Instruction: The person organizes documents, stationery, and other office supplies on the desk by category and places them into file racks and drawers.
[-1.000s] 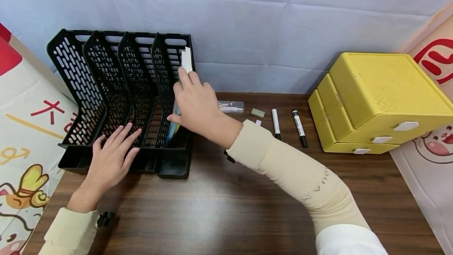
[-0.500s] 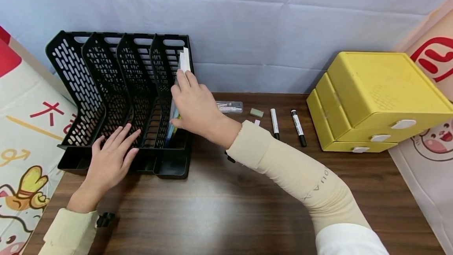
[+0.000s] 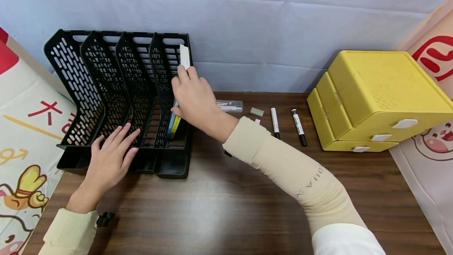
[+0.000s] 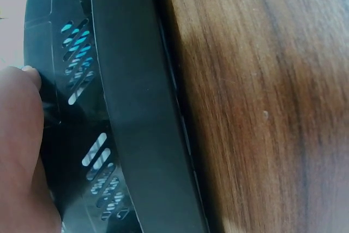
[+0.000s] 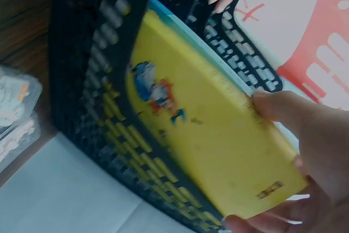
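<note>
My left grip rests on the front of the black rack, fingers spread and loose, with nothing held. In the rack's rightmost slot a blue book and a yellow book stand on edge, their long side rising from the front toward the back. My right grip is the nearer one: it pinches their upper part between thumb and curled fingers, the lower ends pointing toward me.
</note>
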A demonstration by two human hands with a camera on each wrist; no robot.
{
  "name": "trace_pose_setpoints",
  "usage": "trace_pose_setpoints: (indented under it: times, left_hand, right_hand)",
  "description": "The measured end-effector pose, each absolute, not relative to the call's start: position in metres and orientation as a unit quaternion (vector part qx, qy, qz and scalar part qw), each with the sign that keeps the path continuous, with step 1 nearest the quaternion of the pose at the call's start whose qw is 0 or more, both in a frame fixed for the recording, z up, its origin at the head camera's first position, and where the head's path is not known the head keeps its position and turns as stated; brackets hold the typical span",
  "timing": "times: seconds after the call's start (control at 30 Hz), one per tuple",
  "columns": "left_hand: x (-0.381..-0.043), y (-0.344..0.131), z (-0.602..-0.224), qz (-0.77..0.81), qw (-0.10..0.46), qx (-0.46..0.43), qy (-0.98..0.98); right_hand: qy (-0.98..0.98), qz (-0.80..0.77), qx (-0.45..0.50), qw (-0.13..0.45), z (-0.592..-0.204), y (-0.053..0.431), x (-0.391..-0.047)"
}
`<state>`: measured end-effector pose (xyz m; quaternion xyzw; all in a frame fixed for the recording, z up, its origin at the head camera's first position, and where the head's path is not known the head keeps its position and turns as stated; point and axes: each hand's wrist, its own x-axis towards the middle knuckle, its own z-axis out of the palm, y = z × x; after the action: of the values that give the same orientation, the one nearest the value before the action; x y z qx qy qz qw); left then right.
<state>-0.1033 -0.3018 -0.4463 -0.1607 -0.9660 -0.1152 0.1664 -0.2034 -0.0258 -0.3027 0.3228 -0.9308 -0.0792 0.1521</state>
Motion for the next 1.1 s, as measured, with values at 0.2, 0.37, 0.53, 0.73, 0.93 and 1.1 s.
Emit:
trace_pose_setpoints:
  times: [0.2, 0.37, 0.53, 0.73, 0.93, 1.1]
  left_hand:
    - [-0.102, -0.303, -0.449, -0.116, 0.167, -0.159, -0.966]
    - [-0.103, -0.302, -0.447, -0.119, 0.167, -0.158, -0.966]
    - [-0.103, -0.302, -0.448, -0.119, 0.168, -0.161, -0.965]
    - [-0.102, -0.301, -0.448, -0.120, 0.168, -0.158, -0.965]
    - [-0.102, -0.301, -0.448, -0.120, 0.164, -0.156, -0.967]
    - [-0.102, -0.301, -0.447, -0.115, 0.163, -0.158, -0.967]
  right_hand:
    - [-0.924, -0.080, 0.330, 0.178, -0.309, -0.025, -0.204]
    - [-0.921, -0.076, 0.332, 0.189, -0.311, -0.023, -0.204]
    - [-0.919, -0.058, 0.341, 0.187, -0.313, -0.020, -0.206]
    - [-0.911, -0.046, 0.357, 0.202, -0.316, -0.018, -0.207]
    - [-0.912, -0.013, 0.364, 0.188, -0.314, -0.014, -0.207]
    - [-0.915, 0.039, 0.369, 0.161, -0.308, -0.009, -0.203]
